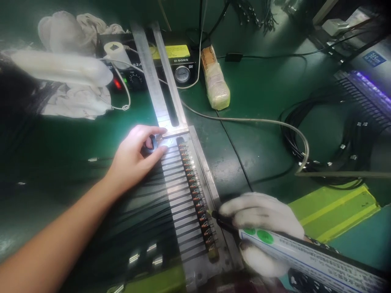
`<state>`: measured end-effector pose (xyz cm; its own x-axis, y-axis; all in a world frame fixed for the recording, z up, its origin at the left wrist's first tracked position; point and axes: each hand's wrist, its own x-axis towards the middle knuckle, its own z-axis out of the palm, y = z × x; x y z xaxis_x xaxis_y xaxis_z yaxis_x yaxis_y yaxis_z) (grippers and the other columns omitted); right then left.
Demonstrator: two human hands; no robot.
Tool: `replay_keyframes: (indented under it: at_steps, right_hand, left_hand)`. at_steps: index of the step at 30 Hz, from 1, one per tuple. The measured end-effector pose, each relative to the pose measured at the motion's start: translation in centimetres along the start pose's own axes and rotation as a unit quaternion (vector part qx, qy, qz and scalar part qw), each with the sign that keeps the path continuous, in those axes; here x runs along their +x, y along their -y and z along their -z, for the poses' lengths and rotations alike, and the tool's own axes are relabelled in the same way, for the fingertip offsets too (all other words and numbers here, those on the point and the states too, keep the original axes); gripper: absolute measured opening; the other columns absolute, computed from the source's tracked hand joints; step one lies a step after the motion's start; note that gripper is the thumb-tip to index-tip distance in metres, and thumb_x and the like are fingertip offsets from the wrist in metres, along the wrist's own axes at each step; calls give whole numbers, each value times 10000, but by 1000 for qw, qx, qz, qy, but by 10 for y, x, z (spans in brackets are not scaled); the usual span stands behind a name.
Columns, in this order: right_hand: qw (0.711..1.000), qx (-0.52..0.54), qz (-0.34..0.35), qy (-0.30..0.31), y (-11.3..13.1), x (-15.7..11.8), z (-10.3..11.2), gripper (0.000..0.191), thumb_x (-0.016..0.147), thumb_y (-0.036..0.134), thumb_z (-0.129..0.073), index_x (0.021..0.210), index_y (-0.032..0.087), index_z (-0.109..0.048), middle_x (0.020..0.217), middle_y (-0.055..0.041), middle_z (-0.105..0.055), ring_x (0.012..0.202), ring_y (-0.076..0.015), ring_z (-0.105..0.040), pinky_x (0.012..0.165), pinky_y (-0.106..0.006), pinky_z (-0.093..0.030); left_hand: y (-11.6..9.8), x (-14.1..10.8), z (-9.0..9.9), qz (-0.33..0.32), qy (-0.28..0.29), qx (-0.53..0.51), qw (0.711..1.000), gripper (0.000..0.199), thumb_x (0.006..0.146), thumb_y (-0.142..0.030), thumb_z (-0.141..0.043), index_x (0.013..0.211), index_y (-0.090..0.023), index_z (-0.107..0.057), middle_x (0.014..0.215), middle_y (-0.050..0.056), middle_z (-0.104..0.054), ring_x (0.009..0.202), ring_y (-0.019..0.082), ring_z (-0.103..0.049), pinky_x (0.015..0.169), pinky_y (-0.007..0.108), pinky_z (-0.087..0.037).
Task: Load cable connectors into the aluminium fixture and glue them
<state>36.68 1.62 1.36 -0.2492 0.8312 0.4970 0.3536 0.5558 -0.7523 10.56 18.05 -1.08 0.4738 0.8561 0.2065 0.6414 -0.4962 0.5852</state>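
Observation:
My bare left hand (134, 152) is at the upper end of a long metal fixture (209, 173), gripping its left edge, index finger and thumb on the metal. A small blue part (154, 144) shows under the fingers. A row of thin black cables (183, 203) lies side by side across the fixture, their bared copper-coloured ends (195, 189) over a dark slot. In its white glove, my right hand (262, 228) holds a dispensing syringe (305, 256) with a printed label and green stickers. Its black tip points left, close to the lower-middle cable ends.
Behind the fixture stands a black dispenser box (183, 61) with a gauge. A wrapped block (216, 83) lies beside it. White cloths (76, 99) are at the left. Coiled black cable (293, 142), a purple-lit lamp unit (372, 91) and a green-yellow sheet (339, 211) are at the right.

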Motion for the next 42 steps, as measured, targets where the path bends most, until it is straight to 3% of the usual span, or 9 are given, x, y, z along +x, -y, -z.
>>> replay_keyframes:
  at_steps: [16,29,42]
  right_hand:
    - [999,28,-4,-42,3,2,-5,186,696,94,-589,863,138,-658,827,-68,-747,797,-177,-744,704,-247,-608]
    - [1000,10,-4,-11,0,0,-2,151,743,127,-607,887,137,-651,914,-66,-748,843,-167,-738,717,-245,-605]
    - [1000,21,0,-19,1,5,-3,122,787,144,-599,897,137,-653,844,-94,-747,797,-183,-745,687,-243,-616]
  left_hand:
    - [2,0,-1,-1,1,-4,1000,325,917,-356,-595,1219,-238,-610,922,20,-552,779,190,-521,773,352,-443]
    - [3,-1,-1,-3,-5,-4,1000,328,908,-346,-610,1209,-215,-621,930,20,-564,765,177,-520,755,337,-444]
    - [3,0,-2,-9,-5,-5,1000,329,911,-343,-608,1209,-204,-619,925,21,-559,764,174,-515,747,332,-436]
